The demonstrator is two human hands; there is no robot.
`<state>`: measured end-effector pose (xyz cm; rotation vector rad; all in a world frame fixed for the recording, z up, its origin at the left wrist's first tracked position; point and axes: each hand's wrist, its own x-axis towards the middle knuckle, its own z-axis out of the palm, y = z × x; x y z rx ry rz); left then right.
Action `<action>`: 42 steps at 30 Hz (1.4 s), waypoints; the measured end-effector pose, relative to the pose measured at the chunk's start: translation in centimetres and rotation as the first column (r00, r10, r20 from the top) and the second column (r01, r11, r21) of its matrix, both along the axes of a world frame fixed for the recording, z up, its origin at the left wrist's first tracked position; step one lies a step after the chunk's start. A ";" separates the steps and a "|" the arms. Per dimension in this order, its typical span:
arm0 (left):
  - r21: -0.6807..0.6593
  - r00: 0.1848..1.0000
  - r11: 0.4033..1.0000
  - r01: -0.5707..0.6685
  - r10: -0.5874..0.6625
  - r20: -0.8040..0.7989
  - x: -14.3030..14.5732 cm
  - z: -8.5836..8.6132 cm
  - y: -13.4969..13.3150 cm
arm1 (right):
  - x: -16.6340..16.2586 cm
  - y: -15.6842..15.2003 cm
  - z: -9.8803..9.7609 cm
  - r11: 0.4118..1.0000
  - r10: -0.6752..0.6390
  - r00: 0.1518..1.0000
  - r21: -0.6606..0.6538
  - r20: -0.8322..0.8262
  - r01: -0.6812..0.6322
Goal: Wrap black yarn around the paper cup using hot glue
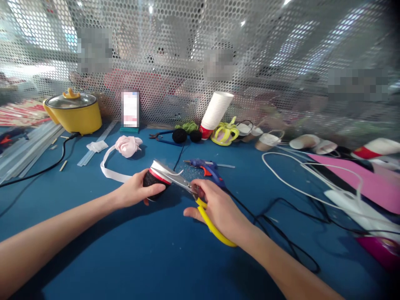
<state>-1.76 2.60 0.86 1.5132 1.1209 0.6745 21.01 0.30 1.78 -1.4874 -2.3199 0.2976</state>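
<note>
My left hand (136, 192) is closed around a paper cup (157, 177), tilted on its side; its lower part is black, with a red band and a white upper section. My right hand (220, 208) grips scissors (214, 229) with yellow handles. Their metal blades lie at the white part of the cup, where a thin white strip curls away. How far apart the blades are, I cannot make out. Behind my left hand a white ribbon (109, 168) runs to a bunched pale pink roll (127, 146).
A blue glue gun (208, 166) lies just beyond my right hand, its black cord trailing right. Along the mesh wall stand a yellow electric pot (79, 118), a phone (130, 109), pliers (162, 136) and stacked paper cups (216, 111). Clear glue sticks (29, 150) are at left, pink sheets (356, 179) at right.
</note>
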 end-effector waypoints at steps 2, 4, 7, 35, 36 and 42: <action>-0.001 1.000 1.000 0.001 -0.001 0.004 0.1 0.0 -0.1 | -0.1 0.0 -0.2 1.000 -0.008 1.000 0.011 -0.006 0.008; -0.001 1.000 1.000 0.004 -0.004 0.010 0.2 0.0 -0.2 | -0.1 -0.1 -0.3 1.000 -0.013 1.000 0.018 -0.011 0.013; -0.003 1.000 1.000 0.006 -0.006 0.015 0.2 0.1 -0.2 | -0.2 -0.2 -0.2 1.000 -0.007 1.000 0.013 -0.011 0.007; -0.119 0.976 0.990 0.070 -0.043 0.211 -0.2 -0.1 -0.1 | -0.2 -0.2 0.1 1.000 0.020 0.999 -0.010 -0.024 -0.021; -0.116 0.979 0.991 0.066 -0.042 0.201 -0.2 -0.1 0.0 | -0.2 -0.2 0.1 1.000 0.019 1.000 -0.011 -0.015 -0.019; -0.080 0.987 0.996 0.040 -0.026 0.159 -0.3 -0.4 0.3 | -0.1 -0.3 0.4 1.000 0.024 0.999 -0.005 0.028 -0.024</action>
